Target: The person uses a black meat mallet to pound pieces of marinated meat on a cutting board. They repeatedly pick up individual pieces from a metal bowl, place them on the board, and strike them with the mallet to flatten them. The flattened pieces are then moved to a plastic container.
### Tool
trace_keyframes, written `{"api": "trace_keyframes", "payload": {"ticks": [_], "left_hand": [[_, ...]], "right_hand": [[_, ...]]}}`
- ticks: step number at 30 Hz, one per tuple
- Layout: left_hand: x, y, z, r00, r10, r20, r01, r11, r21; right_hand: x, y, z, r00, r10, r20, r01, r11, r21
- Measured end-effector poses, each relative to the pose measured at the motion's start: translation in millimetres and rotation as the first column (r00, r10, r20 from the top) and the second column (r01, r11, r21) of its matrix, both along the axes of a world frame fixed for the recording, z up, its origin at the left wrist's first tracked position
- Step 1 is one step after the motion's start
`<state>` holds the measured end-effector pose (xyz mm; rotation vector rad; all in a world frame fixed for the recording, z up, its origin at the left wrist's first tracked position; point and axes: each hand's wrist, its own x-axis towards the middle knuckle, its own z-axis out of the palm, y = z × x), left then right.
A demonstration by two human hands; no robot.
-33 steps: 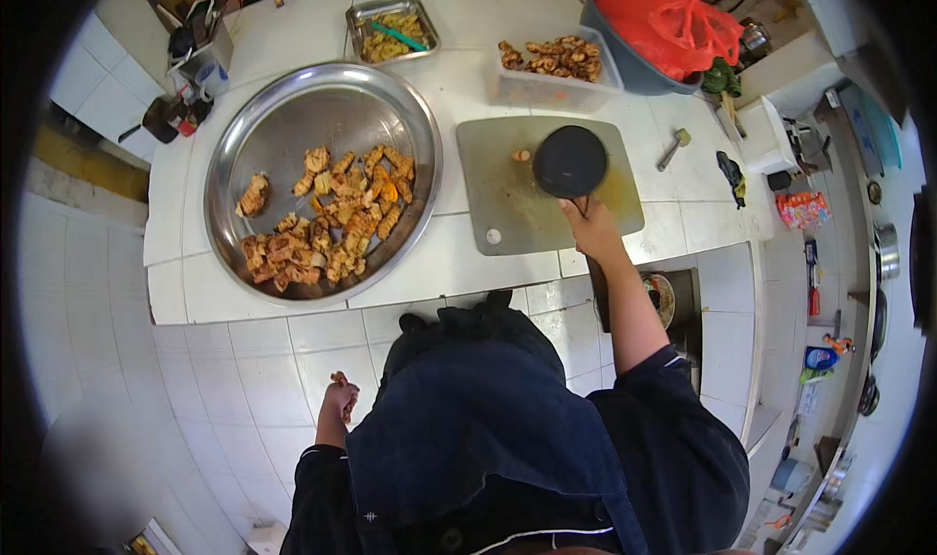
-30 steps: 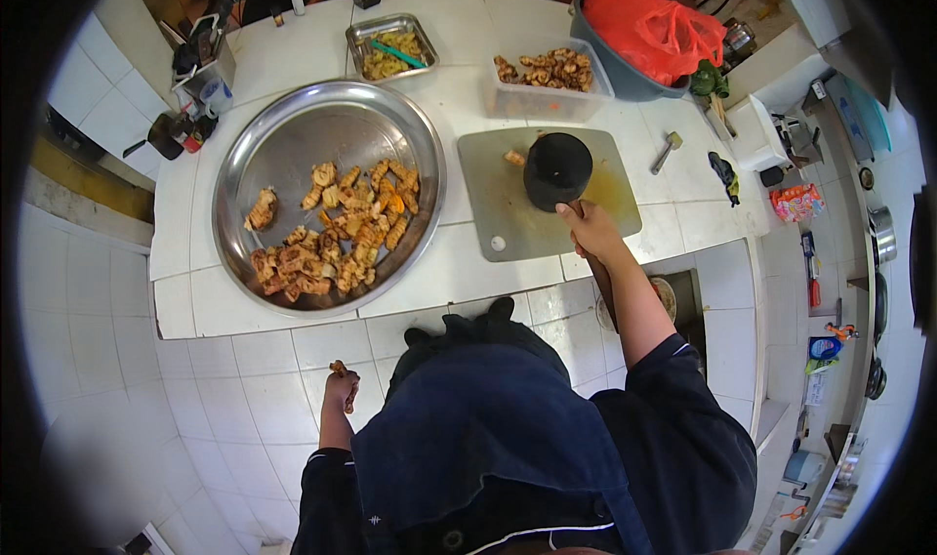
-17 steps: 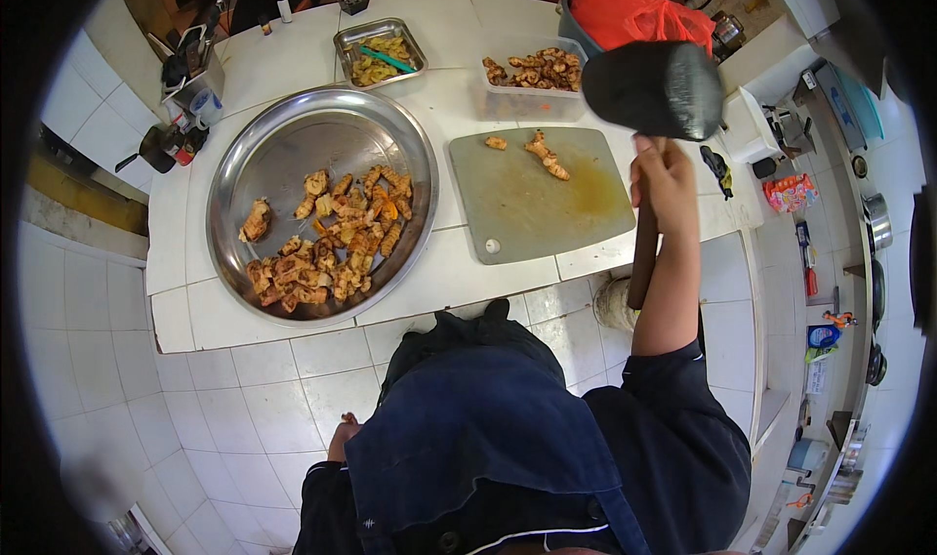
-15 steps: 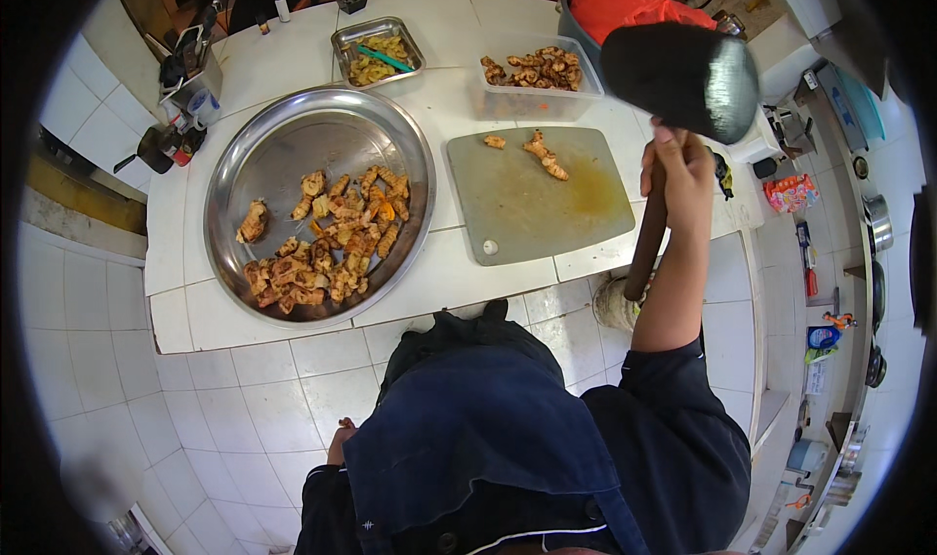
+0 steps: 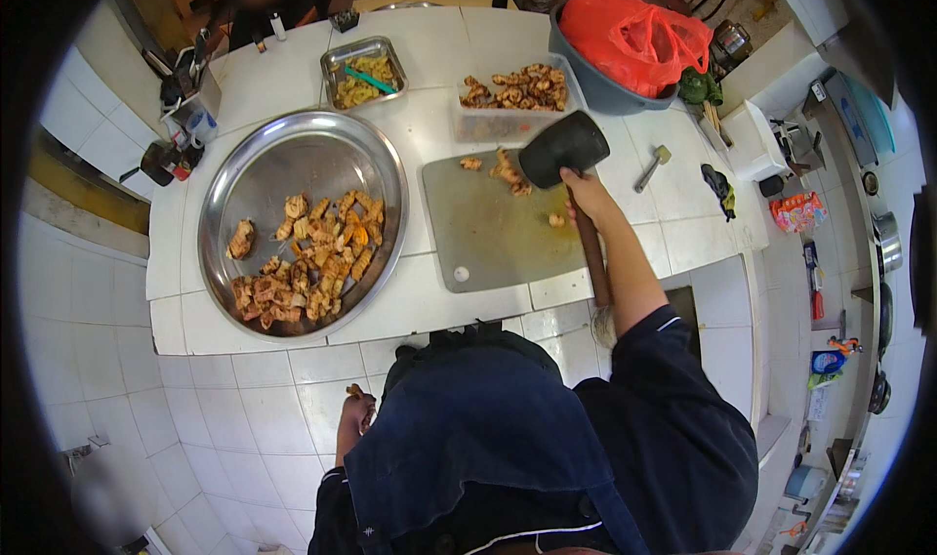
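Observation:
My right hand (image 5: 586, 196) grips a mallet by its long brown handle (image 5: 591, 252), close under the black head. The black mallet head (image 5: 564, 150) is over the right part of a grey-green cutting board (image 5: 468, 238). A knobbly ginger-like root (image 5: 508, 172) lies right beside the head, with small pieces of it on the board. My left hand (image 5: 357, 416) is low beside my body with its fingers curled. A brownish bit shows at its fingertips, too small to name. To the left, a round steel tray (image 5: 234, 155) holds many crushed ginger-like roots (image 5: 317, 257).
A clear plastic tub (image 5: 488, 123) of whole roots stands behind the board. A steel pan (image 5: 332, 62) holds yellowish pieces and a green utensil. A grey basin (image 5: 610, 91) with a red bag (image 5: 630, 38) stands back right. A small hammer (image 5: 652, 167) lies on the right.
The mallet has come down from high on the right to the board, beside the root. A small piece now lies apart on the board's right. My left hand has risen slightly.

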<state>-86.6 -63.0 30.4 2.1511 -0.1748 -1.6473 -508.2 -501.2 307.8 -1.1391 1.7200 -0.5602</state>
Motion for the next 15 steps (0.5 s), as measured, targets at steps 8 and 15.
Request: {"api": "trace_keyframes", "payload": {"ticks": [8,15], "left_hand": [[-32.2,0.1,11.8,0.968,-0.202,0.15,0.18,0.972,0.15],[-36.0,-4.0,14.7,0.957,-0.243,0.162,0.218,0.964,0.154]], "right_hand": [[-48.2,14.6,-27.9,0.991,0.12,0.059,-0.118,0.992,-0.042],[-59.7,28.0,18.2,0.983,0.183,-0.002,-0.18,0.967,-0.182]]}}
